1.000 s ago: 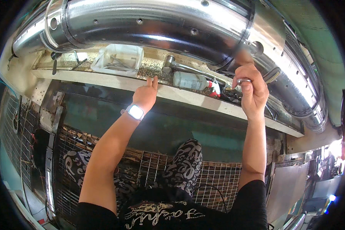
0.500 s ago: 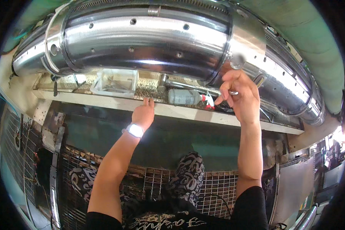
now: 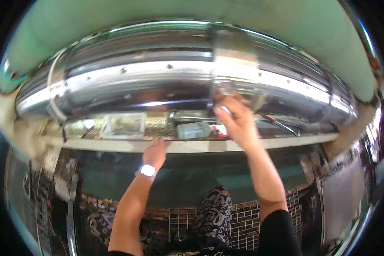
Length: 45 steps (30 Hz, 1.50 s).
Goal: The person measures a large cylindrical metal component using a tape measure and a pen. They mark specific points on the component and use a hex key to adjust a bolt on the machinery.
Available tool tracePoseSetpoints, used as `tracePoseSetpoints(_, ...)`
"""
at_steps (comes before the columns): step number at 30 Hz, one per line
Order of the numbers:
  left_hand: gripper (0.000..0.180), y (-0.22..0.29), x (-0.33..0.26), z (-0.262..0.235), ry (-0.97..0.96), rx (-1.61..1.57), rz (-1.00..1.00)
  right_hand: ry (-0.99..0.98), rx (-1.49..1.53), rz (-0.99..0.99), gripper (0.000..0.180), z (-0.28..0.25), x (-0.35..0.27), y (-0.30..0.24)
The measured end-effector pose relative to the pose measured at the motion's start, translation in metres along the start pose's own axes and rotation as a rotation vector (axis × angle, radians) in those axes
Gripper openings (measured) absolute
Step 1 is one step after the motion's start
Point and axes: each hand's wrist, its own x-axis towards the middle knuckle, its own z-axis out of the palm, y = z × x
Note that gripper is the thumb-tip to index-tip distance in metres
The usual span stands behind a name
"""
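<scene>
A long shiny metal cylinder [image 3: 158, 87] with a row of small holes spans the view. My right hand [image 3: 240, 123] is up against its lower front, just below a round spot on a smooth band [image 3: 236, 64]. Its fingers are curled and blurred; a small silvery bit shows among them, whether a ring or a held piece I cannot make out. My left hand [image 3: 155, 153], with a lit watch on the wrist, rests on the pale ledge [image 3: 192, 147], fingers stretched over its edge and holding nothing.
Behind the ledge lie a clear plastic box [image 3: 123, 126], a spray bottle [image 3: 195, 130] with a red-and-white head, a metal bar [image 3: 191, 118] and an orange-ended tool [image 3: 281, 125]. Green rollers [image 3: 192, 10] run above the cylinder. Metal grating [image 3: 247, 222] lies below.
The view has shifted, so the cylinder sits lower. My right hand has moved left and up against the cylinder, from in front of it. My left hand stays on the ledge.
</scene>
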Motion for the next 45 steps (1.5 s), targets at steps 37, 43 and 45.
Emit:
tracePoseSetpoints(37,0.034,-0.011,0.005,-0.008,0.05,0.035,0.108,0.085,0.005,-0.094,0.031,0.024,-0.011,-0.02)
tracePoseSetpoints(43,0.046,-0.016,0.011,-0.027,-0.069,0.046,0.25,-0.016,0.005,-0.112,0.031,0.019,-0.014,-0.016)
tracePoseSetpoints(45,0.052,0.0,0.017,-0.049,-0.238,-0.032,0.288,-0.097,0.037,-0.152,0.03,0.003,-0.017,-0.013)
